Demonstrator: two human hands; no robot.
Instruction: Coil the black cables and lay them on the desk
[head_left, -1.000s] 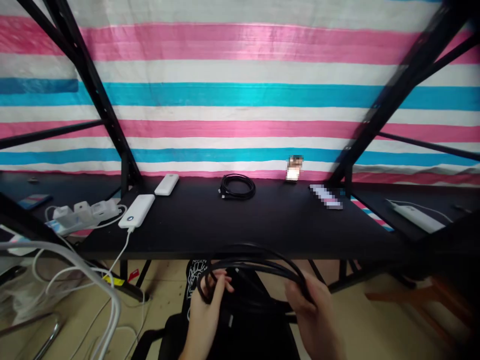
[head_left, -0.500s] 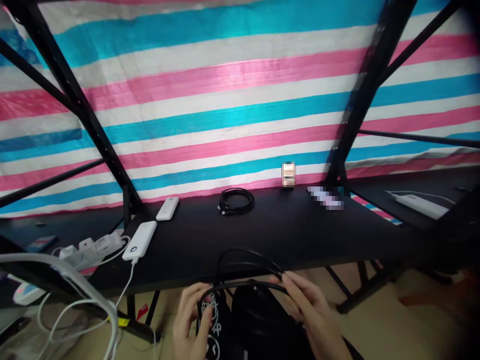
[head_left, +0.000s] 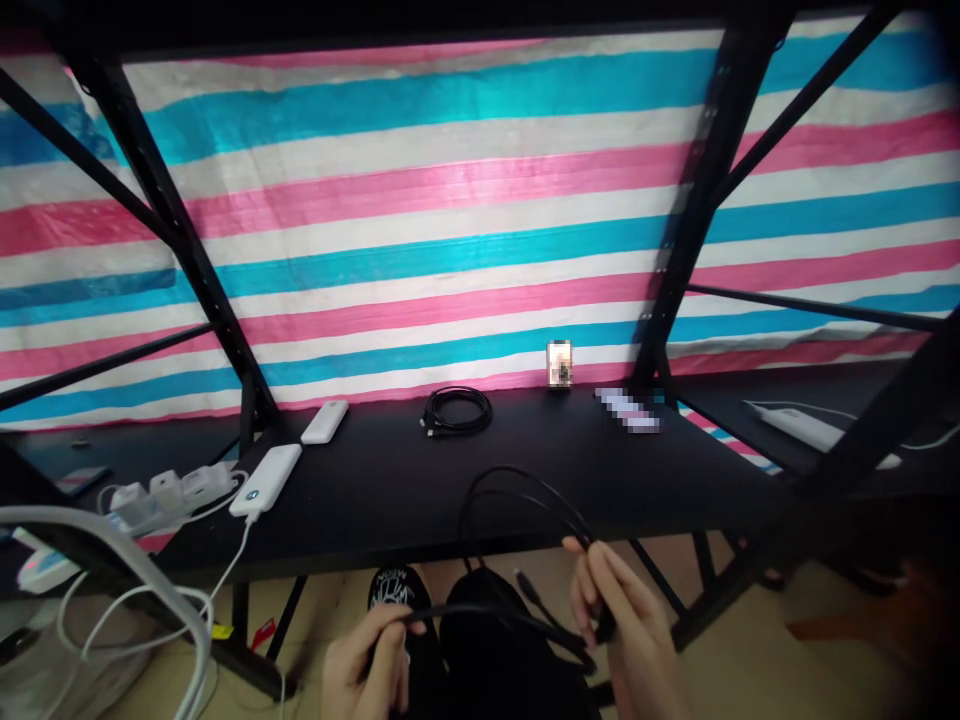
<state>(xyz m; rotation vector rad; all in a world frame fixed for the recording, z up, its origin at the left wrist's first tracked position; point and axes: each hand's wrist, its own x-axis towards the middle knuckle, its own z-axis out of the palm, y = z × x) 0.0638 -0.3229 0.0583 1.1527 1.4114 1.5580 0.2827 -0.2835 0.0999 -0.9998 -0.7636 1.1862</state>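
A black cable hangs in loops between my two hands, in front of the table edge and above my lap. My left hand pinches one stretch of it between thumb and fingers. Gathered loops pass through my right hand, whose fingers are closed around them. One plug end of the cable dangles just left of my right hand. Farther back on the black table lies a second black cable, coiled flat with its connectors at the left.
Two white power banks lie on the table's left, the nearer with a white cable plugged in. A power strip with chargers sits farther left. Two blurred-out items are at the back right. Dark metal frame posts flank the table.
My left hand has moved left and down, drawing its cable stretch out straighter. The loops at my right hand rise higher, and a plug end now shows. The view has shifted slightly.
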